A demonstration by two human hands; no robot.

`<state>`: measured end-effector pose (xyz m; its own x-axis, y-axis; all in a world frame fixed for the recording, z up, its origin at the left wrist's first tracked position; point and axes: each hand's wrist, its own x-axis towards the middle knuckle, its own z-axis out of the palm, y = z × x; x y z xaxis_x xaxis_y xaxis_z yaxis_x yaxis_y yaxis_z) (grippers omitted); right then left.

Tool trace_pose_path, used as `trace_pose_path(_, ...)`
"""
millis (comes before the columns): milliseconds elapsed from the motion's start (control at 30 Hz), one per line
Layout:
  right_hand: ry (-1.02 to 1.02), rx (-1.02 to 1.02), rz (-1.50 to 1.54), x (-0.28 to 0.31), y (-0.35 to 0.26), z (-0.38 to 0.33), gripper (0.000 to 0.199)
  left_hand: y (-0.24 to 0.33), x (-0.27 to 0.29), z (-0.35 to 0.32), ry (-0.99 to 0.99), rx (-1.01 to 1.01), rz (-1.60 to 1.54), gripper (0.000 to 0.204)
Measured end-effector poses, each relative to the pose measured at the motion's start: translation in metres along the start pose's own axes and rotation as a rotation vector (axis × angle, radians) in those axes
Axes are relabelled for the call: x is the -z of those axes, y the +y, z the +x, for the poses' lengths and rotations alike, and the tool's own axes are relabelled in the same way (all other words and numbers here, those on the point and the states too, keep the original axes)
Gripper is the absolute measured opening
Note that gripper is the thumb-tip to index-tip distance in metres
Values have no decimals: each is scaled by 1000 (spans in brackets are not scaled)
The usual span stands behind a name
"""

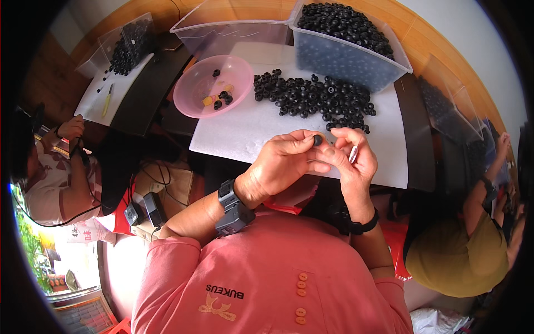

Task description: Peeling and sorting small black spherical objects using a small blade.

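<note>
Both forearms rise from the lower edge toward the middle of the frame, each with a dark band at the wrist, and the two hands meet just above centre. The left hand (283, 161) is curled, its thumb and forefinger pinched together at the tips. The right hand (350, 158) faces it, fingertips touching the left hand's, its fingers bent inward in a close grip.

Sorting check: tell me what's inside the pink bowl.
The pink bowl holds a few small black rings and a couple of yellowish pieces. Its bottom is otherwise bare; nothing covers it, though the pieces are too small to identify.
</note>
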<state>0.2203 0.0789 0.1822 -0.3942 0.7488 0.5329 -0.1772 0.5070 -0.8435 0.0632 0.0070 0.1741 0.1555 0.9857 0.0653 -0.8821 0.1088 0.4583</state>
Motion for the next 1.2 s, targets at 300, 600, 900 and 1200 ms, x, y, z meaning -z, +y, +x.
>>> trace_pose_path(300,-240,20,152,7,-9,8,17,9,-7,-5,109,111,304,24)
trace_pose_path(600,-151,-368,-21,21,-18,9,19,12,-5,-3,175,6,292,18)
trace_pose_path(900,-146,-146,-121,11,-10,0,17,12,2,-2,204,-25,324,18)
trace_pose_path(1200,-90,-271,54,16,5,3,21,12,5,2,237,-12,317,17)
